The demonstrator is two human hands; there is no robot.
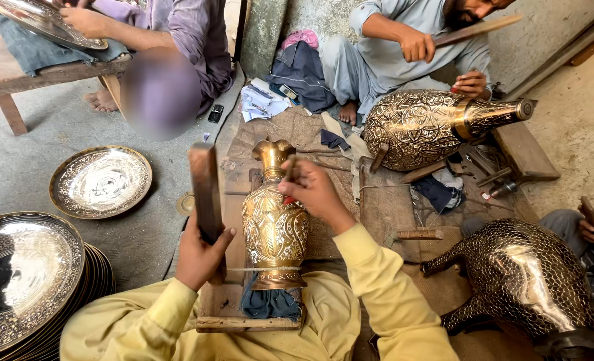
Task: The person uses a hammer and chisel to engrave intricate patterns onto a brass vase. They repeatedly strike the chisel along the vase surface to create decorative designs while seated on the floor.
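An engraved brass vase (274, 224) lies in front of me on a wooden board (243, 322), its base wrapped in dark cloth. My left hand (200, 257) grips a flat wooden mallet (206, 190) raised upright just left of the vase. My right hand (315, 192) holds a thin chisel (289, 175) with its tip against the vase's shoulder, below the flared neck. Both my sleeves are yellow.
A stack of engraved silver plates (26, 281) sits at lower left, one single plate (101, 181) beyond it. A person ahead works a large brass vase (430, 126) with a stick. A metal animal figure (521, 274) stands at right. Another person sits at upper left.
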